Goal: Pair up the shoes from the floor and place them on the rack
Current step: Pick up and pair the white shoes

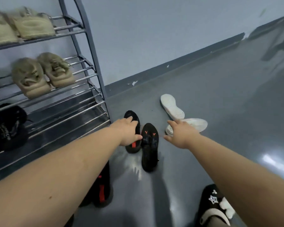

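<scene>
Two black shoes lie side by side on the floor beside the rack [97, 74]. My left hand [129, 131] is spread over the left black shoe [131, 114], which has a red tab at its heel; whether the fingers touch it is unclear. The other black shoe [150, 149] lies sole up with orange marks. My right hand [182, 135] reaches with straight fingers over a white shoe [197, 124] lying on its side. A second white shoe [171, 106] lies sole up just beyond it. A third black shoe with red [103, 190] is partly hidden under my left forearm.
The rack's two upper shelves hold beige shoe pairs [43, 74]. Black shoes [8, 128] sit at the left of a lower shelf, whose right part shows bare bars [75, 115]. My foot in a black slipper [215, 203] stands at the lower right. The grey wall runs behind.
</scene>
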